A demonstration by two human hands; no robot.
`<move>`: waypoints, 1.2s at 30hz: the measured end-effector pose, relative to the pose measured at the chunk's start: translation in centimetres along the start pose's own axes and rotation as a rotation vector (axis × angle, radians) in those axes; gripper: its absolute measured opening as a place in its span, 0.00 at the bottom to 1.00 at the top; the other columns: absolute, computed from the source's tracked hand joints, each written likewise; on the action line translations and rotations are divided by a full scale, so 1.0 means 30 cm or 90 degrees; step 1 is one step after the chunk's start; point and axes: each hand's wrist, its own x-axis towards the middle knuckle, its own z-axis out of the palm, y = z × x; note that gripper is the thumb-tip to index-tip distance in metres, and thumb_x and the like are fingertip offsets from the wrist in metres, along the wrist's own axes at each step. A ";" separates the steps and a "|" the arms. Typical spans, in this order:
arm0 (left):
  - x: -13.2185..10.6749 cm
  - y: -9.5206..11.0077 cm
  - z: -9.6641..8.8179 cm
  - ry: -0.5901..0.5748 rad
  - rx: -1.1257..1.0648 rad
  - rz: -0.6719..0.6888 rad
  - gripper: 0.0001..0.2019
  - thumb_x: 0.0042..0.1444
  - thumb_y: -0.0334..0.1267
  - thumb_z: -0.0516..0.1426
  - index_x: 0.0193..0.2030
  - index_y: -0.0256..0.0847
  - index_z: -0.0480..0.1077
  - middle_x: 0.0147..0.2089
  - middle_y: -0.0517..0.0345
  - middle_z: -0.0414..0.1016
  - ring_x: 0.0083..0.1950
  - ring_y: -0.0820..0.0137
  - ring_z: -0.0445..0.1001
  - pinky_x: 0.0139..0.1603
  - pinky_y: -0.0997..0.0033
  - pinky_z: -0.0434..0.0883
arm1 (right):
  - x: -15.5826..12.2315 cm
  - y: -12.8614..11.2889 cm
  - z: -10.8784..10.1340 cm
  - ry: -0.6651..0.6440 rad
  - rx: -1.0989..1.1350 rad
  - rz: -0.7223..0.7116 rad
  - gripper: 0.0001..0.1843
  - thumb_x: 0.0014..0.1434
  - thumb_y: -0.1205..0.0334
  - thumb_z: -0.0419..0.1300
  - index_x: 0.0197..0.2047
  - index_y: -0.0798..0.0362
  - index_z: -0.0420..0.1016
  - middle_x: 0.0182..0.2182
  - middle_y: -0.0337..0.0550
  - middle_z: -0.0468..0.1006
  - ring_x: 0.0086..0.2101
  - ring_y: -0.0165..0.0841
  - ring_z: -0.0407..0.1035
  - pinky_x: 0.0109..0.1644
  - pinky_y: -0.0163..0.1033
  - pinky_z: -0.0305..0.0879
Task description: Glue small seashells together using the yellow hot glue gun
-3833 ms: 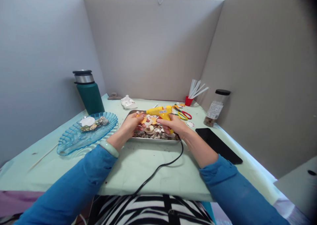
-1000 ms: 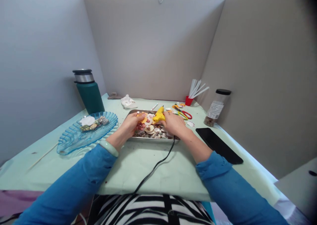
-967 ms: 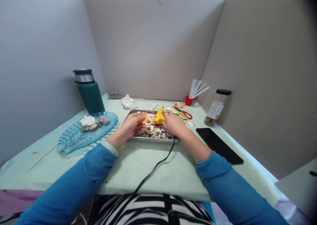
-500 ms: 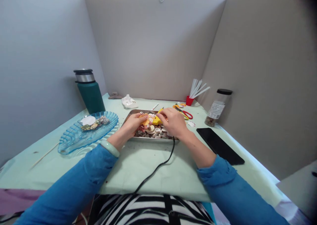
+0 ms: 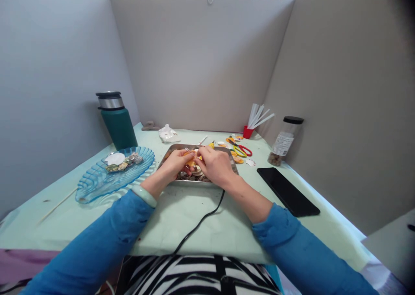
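Observation:
My left hand [image 5: 179, 165] is closed, pinching a small orange piece [image 5: 189, 160] whose shape is mostly hidden by my fingers. My right hand [image 5: 216, 165] is closed right beside it, fingertips at the orange piece. It wraps a yellow glue gun [image 5: 200, 158], of which only a sliver shows between the hands. A black cord [image 5: 207, 216] runs from beneath my right hand down over the table edge. Both hands are above a metal tray [image 5: 191, 183] filled with shells and small stones [image 5: 196, 172].
At left are a blue shell-shaped plate [image 5: 94, 191], a wooden stick [image 5: 58, 206] and a green bottle [image 5: 119, 128]. Scissors [image 5: 243, 150], orange cut-outs [image 5: 237, 159] and a red cup [image 5: 248, 133] of white sticks lie behind right. A black phone [image 5: 288, 192] and jar [image 5: 283, 143] are at right.
My right hand has moved left, closer to my left hand, covering most of the glue gun. The cord has shifted slightly left. My left hand stays nearly in place with the orange piece.

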 end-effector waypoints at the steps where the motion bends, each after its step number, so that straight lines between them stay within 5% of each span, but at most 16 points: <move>1: 0.000 -0.001 0.000 -0.002 0.001 0.000 0.08 0.55 0.37 0.63 0.32 0.33 0.72 0.26 0.57 0.73 0.19 0.76 0.70 0.17 0.77 0.68 | 0.000 -0.001 0.000 -0.001 0.000 -0.001 0.13 0.69 0.56 0.50 0.45 0.52 0.72 0.42 0.46 0.79 0.35 0.34 0.71 0.35 0.36 0.54; 20: -0.006 0.004 0.005 -0.004 0.028 -0.007 0.07 0.54 0.36 0.63 0.34 0.33 0.73 0.27 0.57 0.74 0.18 0.76 0.70 0.16 0.78 0.69 | -0.001 0.011 0.022 0.032 0.109 0.136 0.08 0.64 0.58 0.55 0.37 0.51 0.74 0.32 0.41 0.80 0.33 0.33 0.73 0.35 0.35 0.53; 36: -0.008 -0.003 0.000 -0.022 0.059 0.006 0.09 0.54 0.38 0.63 0.30 0.35 0.71 0.27 0.57 0.74 0.19 0.75 0.70 0.17 0.77 0.69 | -0.003 0.008 0.025 0.032 0.094 0.127 0.08 0.63 0.60 0.54 0.36 0.50 0.73 0.31 0.40 0.80 0.32 0.33 0.72 0.34 0.36 0.54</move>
